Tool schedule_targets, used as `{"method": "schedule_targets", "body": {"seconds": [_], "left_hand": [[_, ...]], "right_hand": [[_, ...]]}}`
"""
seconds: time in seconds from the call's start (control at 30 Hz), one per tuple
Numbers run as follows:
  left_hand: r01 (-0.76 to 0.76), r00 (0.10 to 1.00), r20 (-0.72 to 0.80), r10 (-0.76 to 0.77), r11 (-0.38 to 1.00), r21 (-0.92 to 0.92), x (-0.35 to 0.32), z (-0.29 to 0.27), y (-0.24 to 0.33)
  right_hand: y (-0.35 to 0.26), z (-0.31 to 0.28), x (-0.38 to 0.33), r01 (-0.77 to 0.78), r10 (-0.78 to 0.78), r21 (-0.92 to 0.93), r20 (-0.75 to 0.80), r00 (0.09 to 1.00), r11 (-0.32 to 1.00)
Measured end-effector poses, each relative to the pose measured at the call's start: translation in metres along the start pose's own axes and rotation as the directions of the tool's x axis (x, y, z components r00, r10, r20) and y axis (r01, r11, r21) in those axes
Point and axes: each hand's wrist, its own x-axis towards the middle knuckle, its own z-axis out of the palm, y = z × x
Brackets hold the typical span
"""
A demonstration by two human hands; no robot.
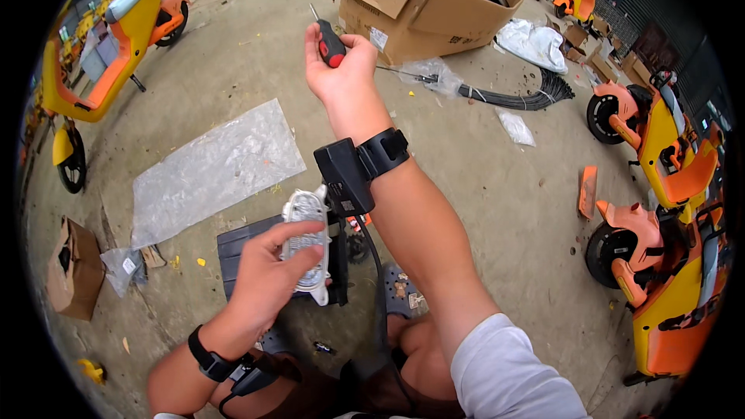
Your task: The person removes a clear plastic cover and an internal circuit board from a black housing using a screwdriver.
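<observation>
My left hand [264, 275] is closed around an oval, clear-and-white lamp [306, 213], thumb and fingers across its face. Below it on the floor lies a dark plastic panel [239, 247], partly covered by the hand and lamp. Stretched far forward, my right hand [351, 66] grips a screwdriver [331, 45] with a black and red handle. The metal shaft points up and away, towards a large cardboard box. Black straps with small devices sit on both wrists; a black cable hangs from the right one.
The large cardboard box [380, 29] holds round black parts. A black cable bundle [520, 99], white bag [534, 43] and plastic sheet [221, 163] lie on the floor. Yellow-orange scooters stand left [97, 97] and right [671, 159]. A small carton [80, 275] is at left.
</observation>
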Motion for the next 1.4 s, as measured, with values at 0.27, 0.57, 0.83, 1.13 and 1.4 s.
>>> {"method": "schedule_targets", "body": {"seconds": [0.27,0.57,0.83,1.13,1.4], "left_hand": [[0.178,0.957,0.228,-0.179,0.984,0.025,0.013,0.037,-0.012],[0.287,0.894,0.400,-0.204,0.944,-0.161,0.015,0.056,-0.027],[0.278,0.884,0.408,-0.228,0.958,-0.066,0.012,0.073,-0.033],[0.388,0.868,0.411,-0.280,0.898,-0.208,0.009,0.072,-0.036],[0.177,0.921,0.359,-0.151,0.983,-0.039,0.005,0.077,-0.035]], "right_hand": [[0.014,0.020,-0.024,-0.087,0.081,0.087,0.067,0.994,0.992],[0.010,0.013,-0.021,-0.030,0.028,0.019,0.082,0.996,0.999],[0.009,0.006,-0.020,-0.058,0.062,-0.075,0.056,0.997,0.996],[0.009,0.005,-0.030,-0.038,0.047,-0.152,0.062,0.997,0.988],[0.014,0.008,-0.042,-0.056,0.074,-0.192,0.088,0.993,0.980]]}}
